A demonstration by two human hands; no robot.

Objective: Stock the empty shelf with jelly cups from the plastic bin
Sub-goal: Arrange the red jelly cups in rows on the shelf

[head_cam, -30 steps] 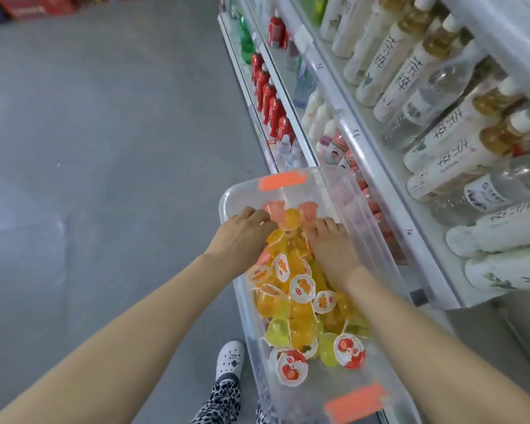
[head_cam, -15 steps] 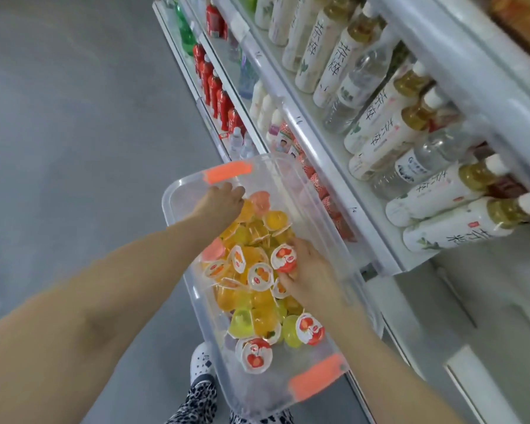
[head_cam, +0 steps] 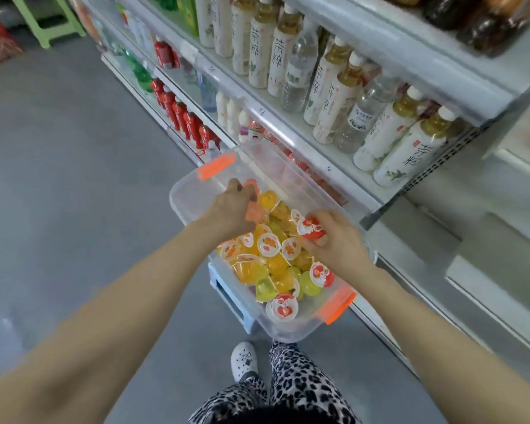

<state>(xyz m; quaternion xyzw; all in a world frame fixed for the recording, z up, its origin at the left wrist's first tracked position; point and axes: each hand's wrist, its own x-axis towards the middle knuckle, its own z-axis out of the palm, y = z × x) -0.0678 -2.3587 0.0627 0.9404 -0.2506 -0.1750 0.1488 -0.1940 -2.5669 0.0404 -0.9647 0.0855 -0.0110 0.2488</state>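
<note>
person stands in a shop aisle over a clear plastic bin (head_cam: 188, 195) that sits on a small pale blue stool (head_cam: 227, 290), probably so the load is at reach height and both hands are free. the bin is parked right against the shelving, which makes for short carries. jelly cups (head_cam: 270, 258) are heaped loose in the near half of the bin, mostly yellow and orange, a few with red fruit lids; none show on a shelf yet. left hand (head_cam: 231, 209) is down in the far end of the heap, fingers curled round a peach cup (head_cam: 254, 211), maybe more than one, can't tell. right hand (head_cam: 337, 243) is at the shelf side of the bin, fingers and thumb wrapped round a red-lidded cup (head_cam: 312, 229). both hands loading at once looks like gathering a handful per trip. the empty shelf (head_cam: 496, 298) looks to be the bare white boards low on the right, well apart from the hands. tea and water bottles (head_cam: 334, 96) fill the shelf above the bin. stocking looks barely begun, with the bin holding plenty.
</note>
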